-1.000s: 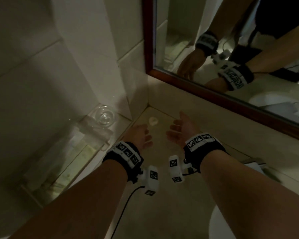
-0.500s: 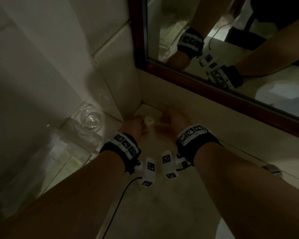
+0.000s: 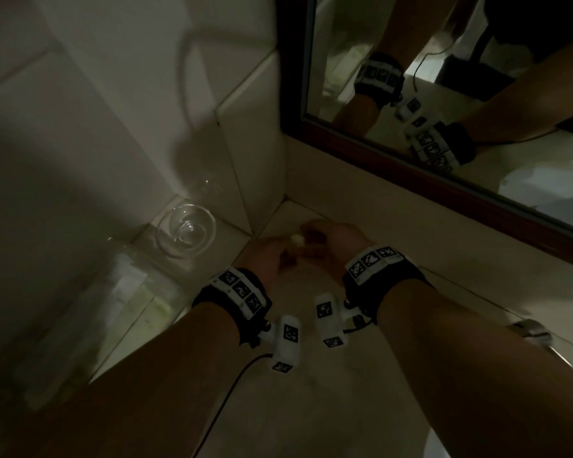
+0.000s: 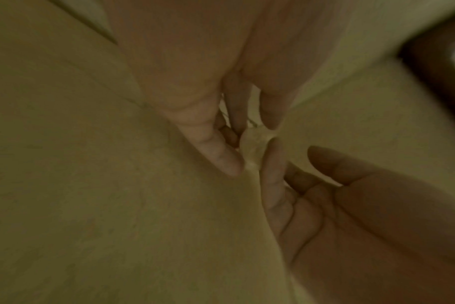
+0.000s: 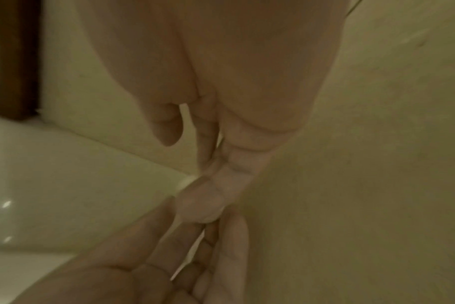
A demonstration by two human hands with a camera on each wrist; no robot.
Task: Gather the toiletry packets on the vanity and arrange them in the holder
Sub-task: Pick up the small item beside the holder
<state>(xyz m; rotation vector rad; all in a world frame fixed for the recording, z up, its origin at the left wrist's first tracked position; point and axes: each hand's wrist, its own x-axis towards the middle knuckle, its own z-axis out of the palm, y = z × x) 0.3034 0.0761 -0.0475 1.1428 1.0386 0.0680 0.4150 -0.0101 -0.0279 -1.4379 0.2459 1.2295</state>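
A small pale toiletry packet lies on the beige vanity top, in the corner below the mirror. My left hand and right hand meet over it from either side. In the left wrist view the packet sits between my left thumb and fingers, and a straight right finger touches it. In the right wrist view only a white sliver of the packet shows past my right thumb. No finger plainly curls round it. The clear holder stands to the left with pale packets inside.
A clear glass bowl rests on the holder's far end, by the tiled wall. The wood-framed mirror runs along the back right. A metal tap shows at the right edge. A cable trails from my left wrist.
Both hands have moved forward into the corner and closed in on the packet from either side. The packet, in plain sight a second ago, is now mostly hidden by fingers.
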